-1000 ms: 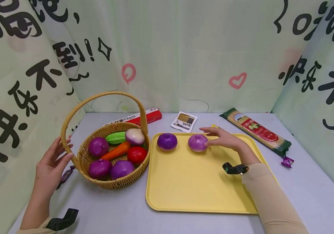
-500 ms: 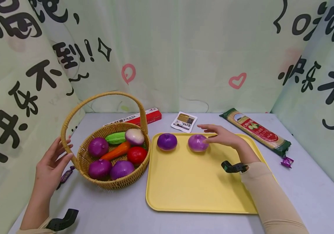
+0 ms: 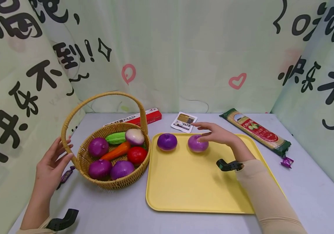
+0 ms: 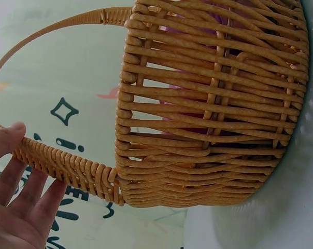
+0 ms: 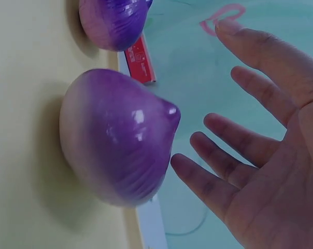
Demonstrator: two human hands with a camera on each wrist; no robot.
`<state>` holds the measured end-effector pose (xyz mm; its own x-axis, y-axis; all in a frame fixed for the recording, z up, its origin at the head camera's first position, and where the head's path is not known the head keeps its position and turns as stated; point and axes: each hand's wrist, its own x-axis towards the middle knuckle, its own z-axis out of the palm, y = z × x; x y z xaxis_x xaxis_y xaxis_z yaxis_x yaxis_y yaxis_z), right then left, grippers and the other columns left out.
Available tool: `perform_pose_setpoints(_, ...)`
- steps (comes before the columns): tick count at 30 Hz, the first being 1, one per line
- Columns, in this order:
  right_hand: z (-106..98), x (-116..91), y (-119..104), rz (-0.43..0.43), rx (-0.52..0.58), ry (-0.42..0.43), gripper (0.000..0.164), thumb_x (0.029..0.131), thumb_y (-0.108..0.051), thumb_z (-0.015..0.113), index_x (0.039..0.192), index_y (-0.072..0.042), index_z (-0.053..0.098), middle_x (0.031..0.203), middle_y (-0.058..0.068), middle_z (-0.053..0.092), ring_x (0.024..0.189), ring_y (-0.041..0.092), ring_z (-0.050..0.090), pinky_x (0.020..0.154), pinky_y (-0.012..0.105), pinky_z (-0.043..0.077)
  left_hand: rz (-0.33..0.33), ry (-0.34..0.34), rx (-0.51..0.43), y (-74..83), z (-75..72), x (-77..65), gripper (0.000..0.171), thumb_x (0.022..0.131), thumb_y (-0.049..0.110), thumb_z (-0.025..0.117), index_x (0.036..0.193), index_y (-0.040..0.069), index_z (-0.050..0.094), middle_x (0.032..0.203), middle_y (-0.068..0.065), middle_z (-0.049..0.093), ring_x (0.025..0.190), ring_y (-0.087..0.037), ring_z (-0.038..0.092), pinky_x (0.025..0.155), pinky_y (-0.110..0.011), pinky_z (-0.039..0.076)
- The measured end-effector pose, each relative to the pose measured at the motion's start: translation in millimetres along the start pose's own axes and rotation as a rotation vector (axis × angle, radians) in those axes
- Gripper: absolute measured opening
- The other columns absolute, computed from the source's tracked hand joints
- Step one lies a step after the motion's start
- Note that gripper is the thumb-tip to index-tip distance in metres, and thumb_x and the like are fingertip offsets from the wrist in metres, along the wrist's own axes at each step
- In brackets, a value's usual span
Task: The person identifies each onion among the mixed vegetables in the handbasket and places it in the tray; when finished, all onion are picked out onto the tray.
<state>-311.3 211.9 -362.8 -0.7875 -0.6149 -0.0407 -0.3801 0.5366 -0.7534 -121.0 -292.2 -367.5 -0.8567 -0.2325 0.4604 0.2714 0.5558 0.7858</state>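
Right grip (image 3: 217, 134) shifted leftward, spread above glossy purple onion (image 5: 119, 137), left grip (image 3: 51, 164) pinching basket handle (image 3: 111, 93)

The front edge of the white counter (image 3: 111, 211) runs out of the head view. Toward its back edge, the round tan wicker basket (image 3: 112, 184) hides part of the long red-and-white pasta box (image 3: 154, 115), and the flat white-and-gold pouch (image 3: 183, 121) bears print too small to read. A dark green item (image 3: 145, 145) behind the glossy red tomato (image 3: 136, 155) is too covered to name. The bare right grip (image 3: 218, 135) masks part of the glossy pale purple onion (image 3: 197, 148); a beige cloth sleeve (image 3: 269, 198) hides the near right corner of the yellow rectangular tray (image 3: 184, 185). The left wrist view crops the bare left grip (image 4: 24, 192); the right wrist view crops the deep purple onion (image 5: 115, 26).
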Motion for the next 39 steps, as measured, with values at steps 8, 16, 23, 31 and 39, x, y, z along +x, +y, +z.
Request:
perform_pose_setpoints(8, 3.5, 10.4, -15.6, -0.036, 0.033, -0.034, 0.065, 0.086, -0.018, 0.069, 0.144, -0.015, 0.039, 0.150, 0.012, 0.036, 0.137, 0.037, 0.034, 0.108, 0.051, 0.038, -0.014, -0.002, 0.008, 1.4, 0.1, 0.0, 0.067, 0.090, 0.003, 0.059, 0.147, 0.027, 0.033, 0.132, 0.022, 0.052, 0.111, 0.016, 0.050, 0.084, 0.001, 0.041)
perform_pose_setpoints(16, 9.2, 21.0, -36.6, -0.065, 0.052, -0.061, 0.066, 0.084, -0.023, 0.071, 0.143, -0.020, 0.041, 0.151, 0.007, 0.035, 0.138, 0.031, 0.033, 0.110, 0.049, 0.036, -0.015, -0.002, 0.006, 2.2, 0.7, 0.8, 0.067, 0.090, 0.003, 0.059, 0.147, 0.027, 0.033, 0.133, 0.023, 0.051, 0.111, 0.016, 0.050, 0.083, 0.002, 0.042)
perform_pose_setpoints(23, 17.9, 32.9, -49.3, -0.136, 0.056, -0.097, 0.063, 0.085, -0.018, 0.069, 0.142, -0.015, 0.042, 0.149, 0.009, 0.037, 0.137, 0.032, 0.035, 0.110, 0.048, 0.036, -0.006, -0.006, -0.002, 1.1, 0.6, 0.7, 0.067, 0.090, 0.003, 0.059, 0.147, 0.026, 0.032, 0.132, 0.023, 0.051, 0.111, 0.016, 0.050, 0.083, 0.001, 0.042)
perform_pose_setpoints(31, 28.0, 42.2, -65.6, -0.169, 0.044, -0.114, 0.060, 0.085, -0.018, 0.070, 0.140, -0.021, 0.045, 0.144, 0.004, 0.042, 0.134, 0.027, 0.040, 0.109, 0.045, 0.038, -0.022, -0.003, 0.004, -0.8, 1.2, 0.3, 0.067, 0.090, 0.004, 0.059, 0.147, 0.028, 0.032, 0.134, 0.019, 0.052, 0.111, 0.017, 0.050, 0.083, 0.002, 0.042)
perform_pose_setpoints(39, 39.5, 53.9, -79.3, -0.219, 0.048, -0.142, 0.061, 0.084, -0.018, 0.071, 0.140, -0.018, 0.046, 0.146, 0.005, 0.042, 0.135, 0.029, 0.038, 0.108, 0.045, 0.039, -0.024, -0.002, 0.004, -1.1, 0.8, -0.3, 0.067, 0.090, 0.004, 0.059, 0.147, 0.028, 0.032, 0.134, 0.020, 0.052, 0.111, 0.016, 0.049, 0.083, 0.001, 0.042)
